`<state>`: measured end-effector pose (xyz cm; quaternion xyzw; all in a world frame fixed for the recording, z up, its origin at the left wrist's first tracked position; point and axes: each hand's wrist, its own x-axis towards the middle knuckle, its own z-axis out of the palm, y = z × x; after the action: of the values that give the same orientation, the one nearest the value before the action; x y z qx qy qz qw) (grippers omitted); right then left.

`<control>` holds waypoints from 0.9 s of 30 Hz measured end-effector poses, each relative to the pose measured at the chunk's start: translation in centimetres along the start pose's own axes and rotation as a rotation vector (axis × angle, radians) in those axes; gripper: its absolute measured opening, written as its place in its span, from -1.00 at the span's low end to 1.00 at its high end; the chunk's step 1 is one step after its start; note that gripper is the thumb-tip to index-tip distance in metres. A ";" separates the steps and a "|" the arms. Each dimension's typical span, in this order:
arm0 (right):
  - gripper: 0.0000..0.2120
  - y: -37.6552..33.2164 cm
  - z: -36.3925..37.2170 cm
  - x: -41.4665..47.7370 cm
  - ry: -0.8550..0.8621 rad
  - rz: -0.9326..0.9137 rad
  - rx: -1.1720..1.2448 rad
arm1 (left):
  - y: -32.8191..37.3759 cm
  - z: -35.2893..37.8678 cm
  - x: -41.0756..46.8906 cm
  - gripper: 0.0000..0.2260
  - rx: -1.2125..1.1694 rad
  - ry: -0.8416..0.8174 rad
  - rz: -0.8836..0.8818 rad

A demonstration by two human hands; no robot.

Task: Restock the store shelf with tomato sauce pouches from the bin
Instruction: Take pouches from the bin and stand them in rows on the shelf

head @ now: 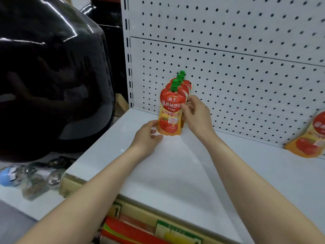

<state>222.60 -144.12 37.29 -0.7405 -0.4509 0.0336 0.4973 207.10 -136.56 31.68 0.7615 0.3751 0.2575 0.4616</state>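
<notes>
Red and orange, the front pouch (169,111) stands upright on the white shelf (175,164), with two more pouches (184,86) lined up behind it toward the pegboard (228,67). My left grip (146,136) holds its lower left corner, and my right grip (197,117) pinches its right edge at mid-height. To finish well, I judge I should seat the base flat, square the label forward, then release gently so the soft pouch doesn't tip.

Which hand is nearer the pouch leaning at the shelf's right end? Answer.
Right. The right hand pinches the right edge of the front pouch, towards the leaning pouch; the left hand holds the front pouch's lower left corner, farther off.
</notes>
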 end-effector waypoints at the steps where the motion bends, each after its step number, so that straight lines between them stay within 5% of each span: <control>1: -0.82 -0.2 -0.4 -0.4 0.004 0.011 -0.022 | 0.1 -0.2 -0.3 -0.59 -0.005 -0.003 0.000; 8: -0.79 -1.6 -4.4 -7.3 0.023 0.000 -0.335 | 1.9 -2.3 -5.0 -0.72 -0.092 -0.070 0.155; 17: -0.79 -1.6 -10.6 -26.9 0.119 -0.030 -0.613 | 1.9 -0.1 -18.8 -0.77 -0.229 -0.268 0.323; 27: -0.81 6.3 -15.7 -52.7 0.392 0.386 -0.624 | 0.2 14.0 -33.6 -0.80 -0.223 -0.675 0.327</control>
<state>203.26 -192.84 19.33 -0.9189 -0.1893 -0.1536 0.3102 197.81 -170.99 24.08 0.7984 0.0456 0.1018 0.5918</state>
